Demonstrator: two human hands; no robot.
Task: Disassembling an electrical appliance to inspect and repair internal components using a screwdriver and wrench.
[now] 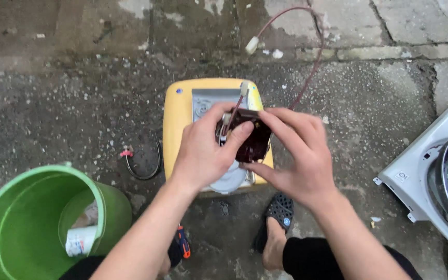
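My left hand (pixel 203 153) and my right hand (pixel 297 155) together grip a small dark brown electrical part (pixel 251 136) with short wires and a white connector (pixel 244 87) rising from it. My left thumb presses on its front, and my right fingers wrap over its top and underside. I hold it just above a yellow appliance housing (pixel 176 116) with a grey metal panel (pixel 211 100), which lies on the concrete ground. A reddish wire (pixel 312 67) with a white plug (pixel 252 45) runs off behind it.
A green plastic bucket (pixel 37 218) with a white container inside stands at the lower left. A short black cable loop (pixel 143 165) lies left of the housing. A white appliance casing (pixel 431 176) is at the right. An orange-handled tool (pixel 183 242) lies by my sandalled foot (pixel 276 228).
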